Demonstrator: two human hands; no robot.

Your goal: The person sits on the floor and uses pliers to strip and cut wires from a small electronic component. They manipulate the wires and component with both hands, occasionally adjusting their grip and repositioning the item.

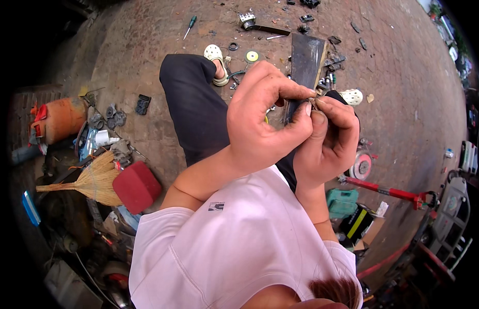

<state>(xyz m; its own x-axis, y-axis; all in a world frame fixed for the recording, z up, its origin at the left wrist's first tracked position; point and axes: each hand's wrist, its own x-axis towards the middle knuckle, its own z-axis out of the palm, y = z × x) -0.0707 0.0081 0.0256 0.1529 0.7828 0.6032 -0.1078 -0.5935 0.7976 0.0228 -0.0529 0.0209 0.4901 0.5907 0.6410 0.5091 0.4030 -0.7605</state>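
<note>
My left hand [265, 116] and my right hand [327, 141] meet in front of my lap, both closed in a pinch. Between their fingertips is a small dark, dirty piece [313, 101], too small and too covered to name. Smudges of grime mark the fingers. Just beyond the hands a long dark board [306, 56] with a pale edge stretches away between my feet, its near end hidden behind them. A round disc with a yellow-green centre [253, 56] lies on the ground left of the board.
On the brick floor are a screwdriver [190, 26], a motor-like part [247, 20] and scattered dark parts. To the left are an orange gas cylinder [64, 119], a straw broom [98, 180] and a red box-shaped thing [136, 186]. At right are a green case [341, 203] and a red bar [383, 189].
</note>
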